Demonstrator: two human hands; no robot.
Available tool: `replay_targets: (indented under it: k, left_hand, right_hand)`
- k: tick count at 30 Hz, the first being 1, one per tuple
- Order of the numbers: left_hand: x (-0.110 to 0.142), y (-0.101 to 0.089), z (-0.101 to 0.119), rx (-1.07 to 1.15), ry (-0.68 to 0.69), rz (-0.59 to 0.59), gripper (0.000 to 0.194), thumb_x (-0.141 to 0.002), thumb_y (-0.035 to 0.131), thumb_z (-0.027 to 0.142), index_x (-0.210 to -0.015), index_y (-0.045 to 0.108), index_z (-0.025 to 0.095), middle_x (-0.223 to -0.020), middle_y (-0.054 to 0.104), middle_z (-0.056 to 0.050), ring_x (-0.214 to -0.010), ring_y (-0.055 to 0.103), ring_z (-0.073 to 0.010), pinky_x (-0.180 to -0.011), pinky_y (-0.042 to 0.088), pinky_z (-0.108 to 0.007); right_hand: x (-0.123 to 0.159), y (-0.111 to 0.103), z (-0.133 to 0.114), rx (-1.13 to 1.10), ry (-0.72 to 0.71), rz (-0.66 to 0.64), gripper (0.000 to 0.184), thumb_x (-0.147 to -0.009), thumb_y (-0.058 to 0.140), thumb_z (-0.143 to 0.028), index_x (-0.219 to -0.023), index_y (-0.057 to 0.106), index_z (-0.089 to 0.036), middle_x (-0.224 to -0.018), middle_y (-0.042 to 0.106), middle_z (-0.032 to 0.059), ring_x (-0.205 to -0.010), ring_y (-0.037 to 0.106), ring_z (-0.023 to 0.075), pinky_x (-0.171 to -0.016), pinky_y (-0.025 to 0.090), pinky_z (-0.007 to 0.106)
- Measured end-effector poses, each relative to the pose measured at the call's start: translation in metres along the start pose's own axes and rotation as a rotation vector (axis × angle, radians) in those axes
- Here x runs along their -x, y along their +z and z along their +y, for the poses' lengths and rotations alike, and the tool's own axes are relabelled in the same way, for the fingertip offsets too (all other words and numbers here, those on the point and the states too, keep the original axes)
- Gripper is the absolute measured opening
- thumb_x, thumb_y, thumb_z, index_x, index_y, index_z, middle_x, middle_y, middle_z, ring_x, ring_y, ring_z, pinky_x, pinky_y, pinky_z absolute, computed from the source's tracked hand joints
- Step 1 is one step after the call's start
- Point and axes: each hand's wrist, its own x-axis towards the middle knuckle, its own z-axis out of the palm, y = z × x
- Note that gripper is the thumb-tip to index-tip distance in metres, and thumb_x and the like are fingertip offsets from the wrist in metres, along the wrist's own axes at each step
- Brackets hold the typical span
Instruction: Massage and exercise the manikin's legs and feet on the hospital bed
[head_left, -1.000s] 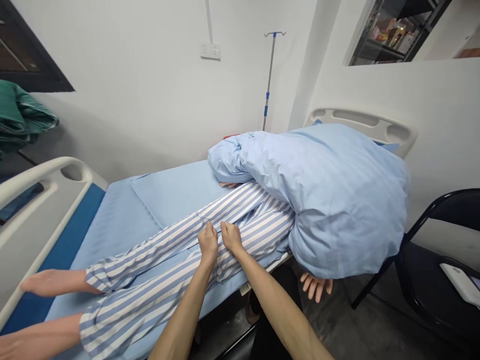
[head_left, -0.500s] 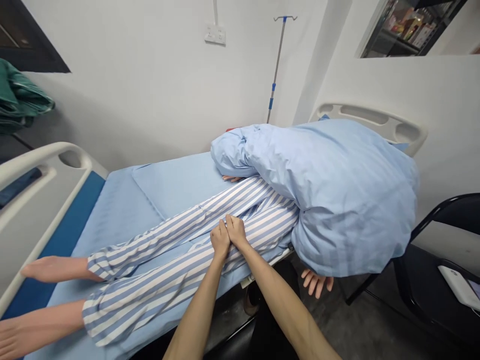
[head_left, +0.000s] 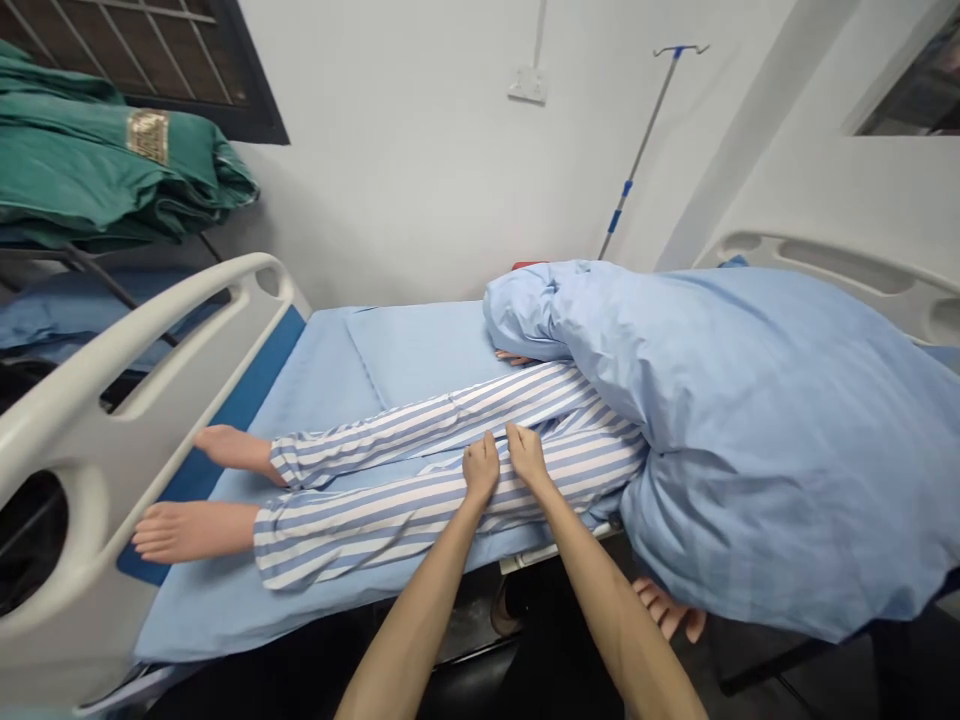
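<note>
On the bed lies what looks like a manikin in blue-and-white striped trousers (head_left: 420, 502), its bare feet (head_left: 199, 530) toward the footboard. My left hand (head_left: 481, 466), curled into a fist, is over the thigh of the nearer leg. Just right of it my right hand (head_left: 526, 452) is also a fist, over the same thigh, with a small gap between the two. I see nothing inside either fist. A light blue quilt (head_left: 750, 430) covers the upper body. One manikin hand (head_left: 670, 607) hangs out below the quilt at the near side; part of another shows at its far edge.
The bed's footboard (head_left: 180, 330) stands at left and the headboard (head_left: 840, 262) at right. An IV pole (head_left: 645, 150) rises behind the bed. Folded green fabric (head_left: 90, 160) lies on a rack at the far left. A socket (head_left: 528, 85) is on the wall.
The view has swung left, so the footboard and green fabric show more fully. My fists, touching before, are now slightly apart over the same leg.
</note>
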Motion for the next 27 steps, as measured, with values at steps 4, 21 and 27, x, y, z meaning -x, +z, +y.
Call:
replay_targets:
  k: [4, 21, 27]
  left_hand:
    - [0.001, 0.001, 0.000, -0.033, 0.015, -0.036, 0.053, -0.101, 0.028, 0.031, -0.062, 0.060, 0.017, -0.068, 0.066, -0.007, -0.068, 0.058, -0.0144, -0.068, 0.035, -0.026]
    - [0.000, 0.001, 0.041, 0.128, -0.053, 0.007, 0.061, -0.102, 0.022, 0.036, -0.066, 0.068, 0.015, -0.067, 0.068, -0.007, -0.064, 0.059, -0.0128, -0.062, 0.035, -0.025]
    - [0.019, 0.018, 0.025, -0.137, -0.003, -0.079, 0.046, -0.100, 0.032, 0.037, -0.094, 0.074, 0.020, -0.090, 0.075, -0.009, -0.083, 0.066, -0.0170, -0.073, 0.041, -0.026]
  right_hand:
    - [0.017, 0.013, 0.018, 0.243, 0.035, -0.015, 0.047, -0.098, 0.030, -0.038, -0.068, 0.061, -0.019, -0.062, 0.062, 0.0060, -0.057, 0.048, 0.0151, -0.059, 0.022, 0.029]
    - [0.017, 0.007, 0.022, -0.079, 0.067, 0.143, 0.062, -0.090, 0.023, -0.069, -0.057, 0.044, -0.021, -0.053, 0.052, 0.0042, -0.054, 0.041, 0.0153, -0.056, 0.026, 0.029]
    - [0.019, 0.002, 0.021, -0.182, 0.129, 0.188, 0.062, -0.086, 0.032, -0.075, -0.055, 0.042, -0.022, -0.048, 0.044, -0.0004, -0.053, 0.036, 0.0134, -0.054, 0.029, 0.028]
